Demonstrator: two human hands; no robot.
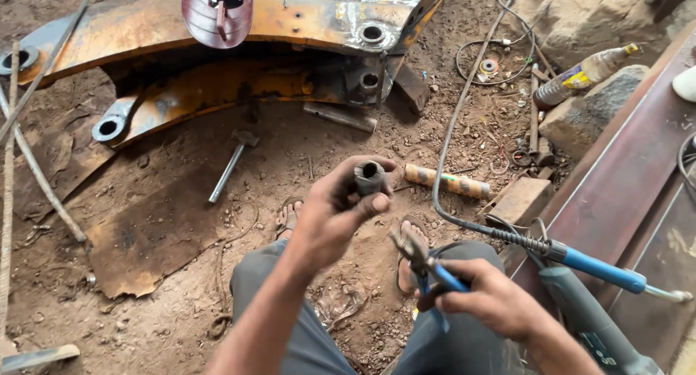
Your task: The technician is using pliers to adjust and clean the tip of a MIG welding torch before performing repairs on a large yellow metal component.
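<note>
My left hand (pixel 330 215) is raised over my knees and grips a short dark metal tube, a hollow bushing (pixel 369 178), with its open end facing up. My right hand (pixel 493 297) is lower right and is closed on blue-handled pliers (pixel 428 268), their jaws pointing up-left toward the bushing without touching it. Beyond my hands lies a large rusty orange steel arm (pixel 217 27) with round bores, on the dirt floor.
A hammer (pixel 232 165) lies on the dirt ahead. A wooden-handled tool (pixel 448 180) lies right of the bushing. A blue-handled welding holder (pixel 602 270) with cable and an angle grinder (pixel 594 324) rest at right beside steel plate (pixel 623 179). A bottle (pixel 580 76) leans on a stone.
</note>
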